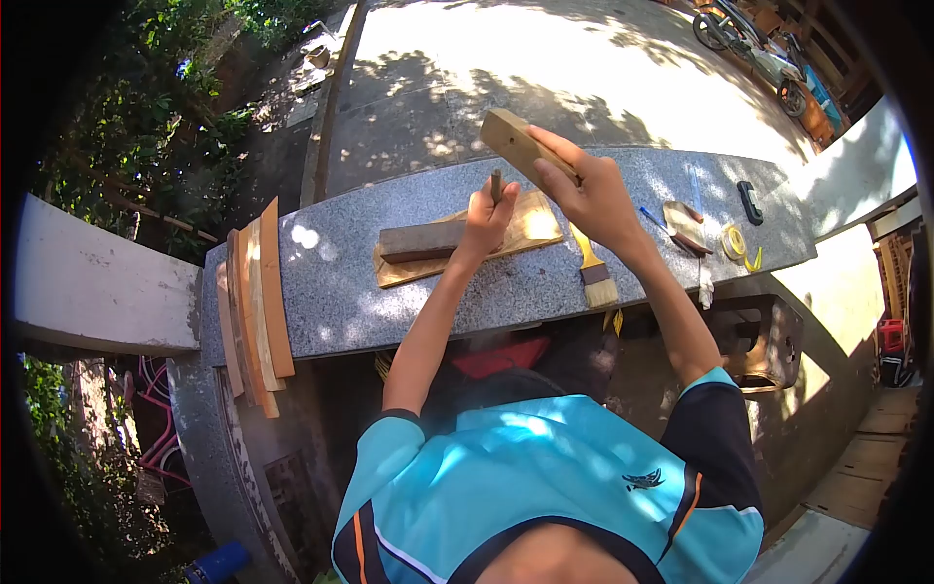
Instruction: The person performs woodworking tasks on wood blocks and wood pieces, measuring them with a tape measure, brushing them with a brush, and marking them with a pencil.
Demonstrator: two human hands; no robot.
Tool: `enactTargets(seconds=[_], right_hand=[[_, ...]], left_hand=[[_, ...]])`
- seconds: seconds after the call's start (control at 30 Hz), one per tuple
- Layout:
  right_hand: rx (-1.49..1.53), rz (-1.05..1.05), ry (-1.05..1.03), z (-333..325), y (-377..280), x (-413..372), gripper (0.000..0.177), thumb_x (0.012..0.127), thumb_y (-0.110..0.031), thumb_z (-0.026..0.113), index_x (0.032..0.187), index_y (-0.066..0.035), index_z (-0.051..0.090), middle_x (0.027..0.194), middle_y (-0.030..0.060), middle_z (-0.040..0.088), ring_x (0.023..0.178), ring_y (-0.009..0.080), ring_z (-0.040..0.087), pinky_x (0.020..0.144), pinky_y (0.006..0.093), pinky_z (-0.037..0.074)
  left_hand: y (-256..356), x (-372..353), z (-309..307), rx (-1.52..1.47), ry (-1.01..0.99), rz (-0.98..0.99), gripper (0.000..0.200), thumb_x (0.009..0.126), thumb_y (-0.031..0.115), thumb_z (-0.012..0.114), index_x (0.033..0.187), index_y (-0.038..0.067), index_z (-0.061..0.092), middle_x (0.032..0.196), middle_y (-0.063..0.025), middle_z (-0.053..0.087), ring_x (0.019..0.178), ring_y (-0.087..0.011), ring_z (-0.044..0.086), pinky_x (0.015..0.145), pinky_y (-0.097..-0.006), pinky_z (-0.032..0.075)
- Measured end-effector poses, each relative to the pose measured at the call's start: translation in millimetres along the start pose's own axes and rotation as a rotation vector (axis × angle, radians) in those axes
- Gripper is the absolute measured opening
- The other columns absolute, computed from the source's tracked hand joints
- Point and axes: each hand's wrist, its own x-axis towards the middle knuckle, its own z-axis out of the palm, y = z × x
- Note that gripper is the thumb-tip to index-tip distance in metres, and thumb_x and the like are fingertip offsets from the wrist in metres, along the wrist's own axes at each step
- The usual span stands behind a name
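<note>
My right hand (595, 200) grips a flat-sided wooden block (519, 143). My left hand (488, 222) pinches a thin stick (496, 184) near the right end of a brown, boxy bar (418, 241), lying on a pale board (541, 216) on the speckled stone table (336, 316).

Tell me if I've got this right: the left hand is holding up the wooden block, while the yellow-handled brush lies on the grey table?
Not quite: the head view shows the right hand holding up the wooden block, not the left hand. The yellow-handled brush does lie on the grey table.
</note>
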Motion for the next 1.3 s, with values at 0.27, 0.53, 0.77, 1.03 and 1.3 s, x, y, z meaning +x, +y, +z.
enactTargets(seconds=[0.27, 0.53, 0.77, 1.03, 1.3], right_hand=[[0.029, 0.135, 0.222, 2, 138, -83, 0.036, 0.086, -0.016, 0.049, 0.12, -0.004, 0.05, 0.102, 0.021, 0.061, 0.093, 0.0255, 0.061, 0.078, 0.0329, 0.046], [-0.007, 0.268, 0.281, 13, 162, -122, 0.037, 0.085, -0.019, 0.048, 0.119, -0.005, 0.049, 0.106, 0.0219, 0.059, 0.098, 0.0332, 0.059, 0.082, 0.0366, 0.045], [0.021, 0.341, 0.23, 13, 163, -119, 0.038, 0.084, -0.022, 0.048, 0.121, -0.01, 0.048, 0.111, 0.0214, 0.056, 0.101, 0.0403, 0.054, 0.084, 0.0403, 0.044], [0.051, 0.432, 0.204, 11, 159, -121, 0.04, 0.084, -0.026, 0.048, 0.122, -0.012, 0.047, 0.113, 0.0218, 0.055, 0.102, 0.041, 0.052, 0.086, 0.043, 0.042], [0.038, 0.431, 0.198, 11, 159, -121, 0.041, 0.084, -0.026, 0.048, 0.123, -0.012, 0.046, 0.114, 0.0209, 0.054, 0.104, 0.0405, 0.051, 0.088, 0.042, 0.042]], left_hand=[[-4, 17, -17, -0.6, 0.115, -0.459, 0.031, 0.09, 0.023, 0.05, 0.069, 0.015, 0.03, 0.052, 0.0063, 0.025, 0.038, -0.0037, 0.022, 0.033, -0.02, 0.019], [25, 3, -32, -0.083, -0.045, -0.265, 0.03, 0.084, 0.026, 0.059, 0.062, 0.007, 0.053, 0.056, -0.001, 0.047, 0.04, -0.0081, 0.042, 0.036, -0.0234, 0.033], [43, -21, -10, 1.43, -0.419, 0.037, 0.017, 0.071, 0.023, 0.065, 0.066, 0.007, 0.063, 0.073, -0.0074, 0.06, 0.071, -0.0196, 0.063, 0.052, -0.0299, 0.051], [27, -15, 40, 1.865, -0.71, -0.01, 0.011, 0.073, 0.012, 0.06, 0.081, 0.009, 0.068, 0.078, -0.0033, 0.064, 0.072, -0.0192, 0.062, 0.048, -0.0312, 0.05], [24, -17, 42, 1.809, -0.599, -0.022, 0.011, 0.074, 0.012, 0.058, 0.077, 0.013, 0.069, 0.076, -0.0028, 0.065, 0.073, -0.017, 0.062, 0.047, -0.0271, 0.047]])
